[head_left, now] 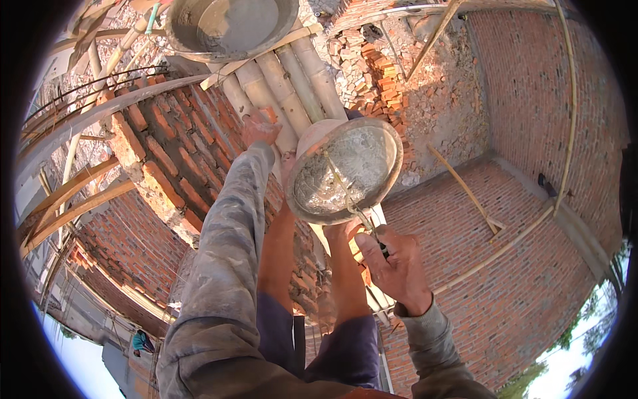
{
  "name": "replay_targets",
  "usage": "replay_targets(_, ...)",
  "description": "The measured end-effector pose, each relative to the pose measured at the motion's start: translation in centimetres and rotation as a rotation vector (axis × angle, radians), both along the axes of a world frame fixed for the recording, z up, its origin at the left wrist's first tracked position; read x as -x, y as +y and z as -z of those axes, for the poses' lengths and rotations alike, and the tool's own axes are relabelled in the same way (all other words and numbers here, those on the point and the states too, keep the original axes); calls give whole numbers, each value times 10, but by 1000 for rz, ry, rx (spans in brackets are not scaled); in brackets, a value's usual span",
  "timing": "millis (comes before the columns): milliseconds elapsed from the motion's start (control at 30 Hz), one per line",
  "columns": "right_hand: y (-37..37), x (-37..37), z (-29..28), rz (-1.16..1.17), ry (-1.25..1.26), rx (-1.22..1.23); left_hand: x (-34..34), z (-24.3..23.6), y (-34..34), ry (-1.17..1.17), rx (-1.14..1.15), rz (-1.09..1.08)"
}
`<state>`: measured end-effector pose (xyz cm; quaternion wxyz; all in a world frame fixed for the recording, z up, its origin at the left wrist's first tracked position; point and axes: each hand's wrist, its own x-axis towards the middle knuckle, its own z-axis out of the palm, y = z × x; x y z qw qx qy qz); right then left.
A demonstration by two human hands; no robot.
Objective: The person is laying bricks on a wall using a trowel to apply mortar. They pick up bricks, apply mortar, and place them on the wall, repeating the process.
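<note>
Brickwork of red clay [173, 159] stands just beyond the left hand [260, 128], whose fingers rest flat on bamboo scaffold poles [292, 86], seemingly for support. Round grey metal pan [345, 169], mortar-smeared, sits above the right hand [395, 266], fingers closed on a thin trowel [349, 196] reaching inside.

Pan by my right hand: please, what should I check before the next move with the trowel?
1. Right hand grips trowel: ok.
2. Trowel tip inside pan: ok.
3. Left hand rests at bamboo poles: ok.
4. What holds the pan up: cannot tell.
5. Upper pan sits on the poles with mortar: ok.
</note>
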<state>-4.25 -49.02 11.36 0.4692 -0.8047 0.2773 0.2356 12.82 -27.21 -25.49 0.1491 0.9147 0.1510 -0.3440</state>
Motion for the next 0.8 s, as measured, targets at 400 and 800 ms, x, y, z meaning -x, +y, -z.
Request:
replay_targets(400,82,-130,24,33,-191,-126,-158,16,14,-451,5,783)
replay_targets(800,135,-146,84,-367,-45,124,-126,-96,102,-71,911,-528)
